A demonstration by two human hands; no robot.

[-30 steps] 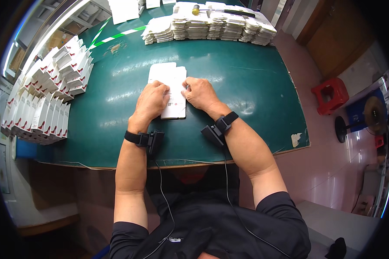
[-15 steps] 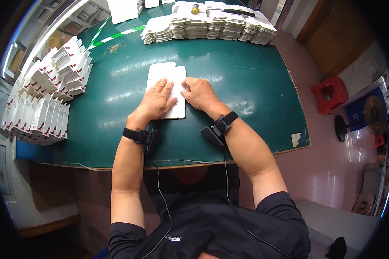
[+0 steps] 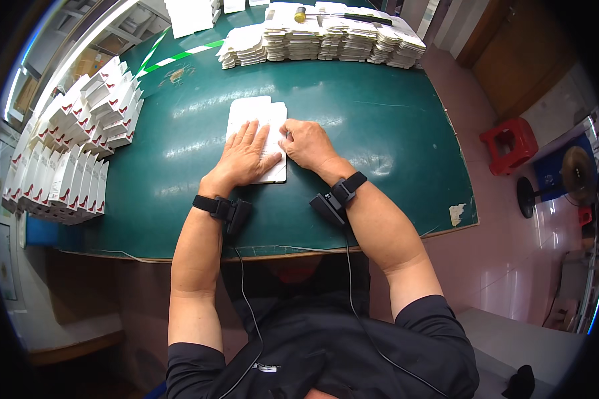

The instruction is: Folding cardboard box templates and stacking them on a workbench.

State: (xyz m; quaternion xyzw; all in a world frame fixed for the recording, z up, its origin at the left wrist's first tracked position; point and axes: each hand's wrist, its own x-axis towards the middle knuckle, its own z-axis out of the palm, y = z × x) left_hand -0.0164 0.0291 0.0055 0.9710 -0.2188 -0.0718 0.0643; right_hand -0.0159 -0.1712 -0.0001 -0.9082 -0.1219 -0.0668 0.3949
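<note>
A flat white carton (image 3: pixel 251 110), unfolded and lying down, rests on the green table in front of me. My left hand (image 3: pixel 245 156) lies flat across it, fingers stretched toward the far end and thumb out to the right. At the carton's right edge, my right hand (image 3: pixel 307 142) is curled, with thumb and forefinger closed on that edge. The fingertips' exact grip there is partly hidden. Each wrist wears a black strap with a small black device and a cable.
Standing white boxes (image 3: pixel 73 174) with red shoe pictures are stacked at the left. Piles of flat white cartons (image 3: pixel 299 43) line the table's far side, with a yellow-headed hammer (image 3: pixel 301 14) on top. Green-and-white tape (image 3: pixel 183 55) marks the table (image 3: pixel 379 166). Off to the right are a red stool (image 3: pixel 509 146) and a fan.
My left hand has shifted slightly to the right over the carton, its thumb now farther across and covering the small red mark. My right hand and the carton stay nearly in place.
</note>
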